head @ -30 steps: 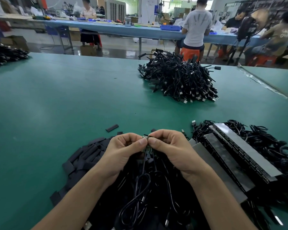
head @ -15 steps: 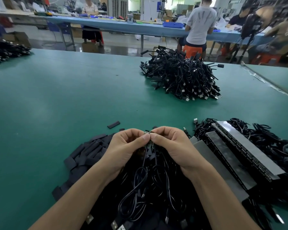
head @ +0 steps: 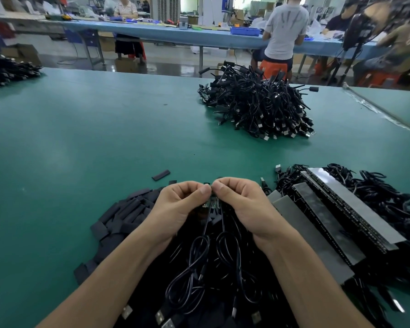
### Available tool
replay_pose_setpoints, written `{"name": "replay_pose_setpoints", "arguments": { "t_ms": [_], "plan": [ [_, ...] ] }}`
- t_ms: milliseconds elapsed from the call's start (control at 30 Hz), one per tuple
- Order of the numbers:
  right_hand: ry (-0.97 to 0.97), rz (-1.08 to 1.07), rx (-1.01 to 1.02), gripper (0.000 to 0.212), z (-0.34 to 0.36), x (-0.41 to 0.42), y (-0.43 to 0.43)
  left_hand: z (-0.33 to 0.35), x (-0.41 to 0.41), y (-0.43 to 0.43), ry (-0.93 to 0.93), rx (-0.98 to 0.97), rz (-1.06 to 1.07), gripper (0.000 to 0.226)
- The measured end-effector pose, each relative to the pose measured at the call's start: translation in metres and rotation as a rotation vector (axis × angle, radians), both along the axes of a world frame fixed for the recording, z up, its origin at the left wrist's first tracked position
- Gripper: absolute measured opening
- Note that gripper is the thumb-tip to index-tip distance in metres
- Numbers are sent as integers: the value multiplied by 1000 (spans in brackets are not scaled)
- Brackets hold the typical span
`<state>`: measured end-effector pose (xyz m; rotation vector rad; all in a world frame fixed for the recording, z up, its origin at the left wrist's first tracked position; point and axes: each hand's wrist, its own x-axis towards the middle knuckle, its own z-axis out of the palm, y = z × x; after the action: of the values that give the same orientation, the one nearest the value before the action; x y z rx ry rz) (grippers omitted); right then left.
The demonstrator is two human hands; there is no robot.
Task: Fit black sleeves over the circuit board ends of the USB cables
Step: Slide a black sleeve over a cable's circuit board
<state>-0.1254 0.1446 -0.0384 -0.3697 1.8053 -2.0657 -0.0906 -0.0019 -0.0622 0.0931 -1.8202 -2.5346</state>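
Over a heap of black cables, the left hand [head: 175, 205] and right hand [head: 243, 202] stay thumb to thumb, pinching the circuit board end [head: 211, 205] of one cable [head: 207, 224] between curled fingertips. The pale tip seen above the thumbs a second ago now looks dark. That is possibly a sleeve sliding on, though the fingers hide it; the pile of sleeves [head: 128, 214] lies just left.

Two thin black USB cables [head: 205, 235] hang in loops from between the left hand [head: 175, 207] and the right hand [head: 244, 204]. Both hands pinch the tops of their small green circuit board ends [head: 212, 205]. Flat black sleeves [head: 128, 214] lie heaped just left of the left hand. One stray sleeve [head: 161, 175] lies just beyond that hand.
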Motion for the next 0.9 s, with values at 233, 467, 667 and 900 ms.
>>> {"name": "replay_pose_setpoints", "arguments": {
  "t_ms": [233,467,667,900],
  "plan": [
    [-92,10,-117,21,2,4,-8,-1,-1,2,41,158,-9,13],
    [246,-242,541,16,15,-10,19,9,-9,-8,12,283,250,24],
    [504,-291,1108,2,12,1,17,23,-11,-28,132,-61,383,29],
    [783,-177,1226,19,7,6,7,20,-14,-33,-8,-301,259,25]
  ]
}}
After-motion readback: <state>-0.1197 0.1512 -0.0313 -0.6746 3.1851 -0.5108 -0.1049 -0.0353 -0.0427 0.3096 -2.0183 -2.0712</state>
